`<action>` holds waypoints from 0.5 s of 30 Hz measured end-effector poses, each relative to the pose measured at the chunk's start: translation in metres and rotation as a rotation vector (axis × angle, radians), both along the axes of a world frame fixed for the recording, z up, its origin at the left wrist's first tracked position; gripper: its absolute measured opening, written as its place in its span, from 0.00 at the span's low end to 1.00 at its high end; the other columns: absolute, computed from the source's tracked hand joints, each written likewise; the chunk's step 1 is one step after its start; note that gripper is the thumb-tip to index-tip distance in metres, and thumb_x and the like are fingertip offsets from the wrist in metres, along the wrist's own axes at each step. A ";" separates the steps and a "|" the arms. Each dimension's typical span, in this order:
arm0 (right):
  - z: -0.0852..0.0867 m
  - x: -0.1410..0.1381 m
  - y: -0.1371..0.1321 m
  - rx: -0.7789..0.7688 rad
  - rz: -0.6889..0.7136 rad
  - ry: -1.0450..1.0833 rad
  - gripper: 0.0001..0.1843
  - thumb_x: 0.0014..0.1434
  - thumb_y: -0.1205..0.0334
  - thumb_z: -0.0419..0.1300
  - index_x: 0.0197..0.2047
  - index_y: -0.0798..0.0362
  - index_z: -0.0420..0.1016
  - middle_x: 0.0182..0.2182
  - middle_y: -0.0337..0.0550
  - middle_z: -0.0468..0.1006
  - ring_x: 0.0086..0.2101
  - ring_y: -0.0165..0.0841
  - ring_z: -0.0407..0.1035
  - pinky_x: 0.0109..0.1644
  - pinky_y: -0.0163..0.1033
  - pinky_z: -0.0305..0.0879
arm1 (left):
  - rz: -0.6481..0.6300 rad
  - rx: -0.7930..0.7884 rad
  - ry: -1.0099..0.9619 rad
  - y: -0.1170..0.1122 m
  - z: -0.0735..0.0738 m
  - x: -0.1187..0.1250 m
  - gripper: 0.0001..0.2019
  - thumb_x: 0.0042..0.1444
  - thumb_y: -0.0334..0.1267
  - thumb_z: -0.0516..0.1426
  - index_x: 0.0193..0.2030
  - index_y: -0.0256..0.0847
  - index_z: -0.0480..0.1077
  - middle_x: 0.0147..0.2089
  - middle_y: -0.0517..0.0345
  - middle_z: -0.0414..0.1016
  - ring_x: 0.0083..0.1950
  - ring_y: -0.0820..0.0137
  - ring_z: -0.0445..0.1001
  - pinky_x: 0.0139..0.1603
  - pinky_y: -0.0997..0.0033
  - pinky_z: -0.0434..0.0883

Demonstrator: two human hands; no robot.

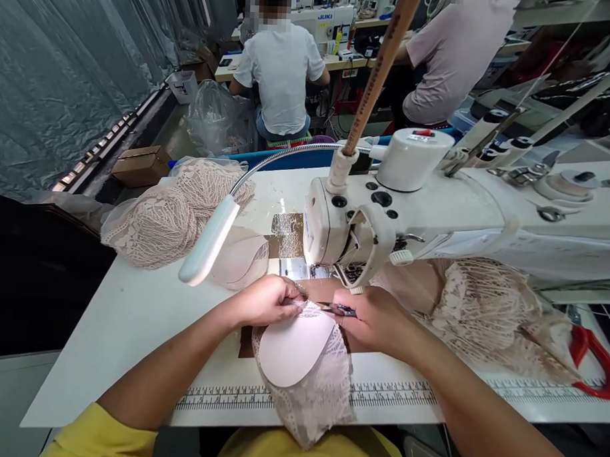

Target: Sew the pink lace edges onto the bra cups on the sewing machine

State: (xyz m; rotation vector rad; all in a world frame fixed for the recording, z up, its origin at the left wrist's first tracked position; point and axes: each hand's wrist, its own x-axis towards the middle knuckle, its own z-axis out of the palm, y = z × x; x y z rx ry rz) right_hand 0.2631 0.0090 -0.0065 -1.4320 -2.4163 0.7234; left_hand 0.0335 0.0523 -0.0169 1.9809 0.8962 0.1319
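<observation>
My left hand is closed in a pinch on the upper edge of a beige lace bra cup in front of the sewing machine. A smooth, pale rounded pad lies on the lace, whose pointed end hangs over the table's front edge. In my right hand is a pair of dark thread snips, its blades pointing left at the cup's top edge, near my left fingertips. Whether the blades touch the lace I cannot tell. The machine's head stands just beyond both hands.
A white lamp on a bendy neck reaches over the table's left side. Lace cups lie stacked behind it, beside another pale cup. More lace and red-handled scissors lie at right. Two people sit working beyond.
</observation>
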 end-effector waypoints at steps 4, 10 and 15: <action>-0.012 -0.001 0.002 -0.010 0.029 0.090 0.14 0.59 0.59 0.53 0.23 0.50 0.64 0.20 0.37 0.67 0.22 0.30 0.61 0.26 0.35 0.50 | -0.001 0.076 0.031 0.007 0.001 0.006 0.06 0.54 0.34 0.55 0.33 0.37 0.73 0.35 0.55 0.76 0.34 0.70 0.71 0.36 0.75 0.64; -0.028 -0.007 0.001 0.030 0.013 0.077 0.13 0.60 0.61 0.54 0.46 0.47 0.76 0.30 0.43 0.75 0.29 0.34 0.66 0.31 0.36 0.57 | 0.064 0.120 0.104 0.041 0.004 0.011 0.10 0.50 0.33 0.57 0.40 0.37 0.74 0.27 0.61 0.73 0.27 0.72 0.67 0.29 0.76 0.63; -0.031 -0.010 0.001 0.051 -0.045 0.068 0.14 0.58 0.61 0.56 0.46 0.47 0.76 0.30 0.44 0.77 0.33 0.38 0.70 0.35 0.39 0.62 | 0.090 0.425 0.075 0.044 0.014 0.007 0.09 0.54 0.30 0.55 0.39 0.37 0.74 0.38 0.52 0.75 0.40 0.65 0.72 0.42 0.69 0.68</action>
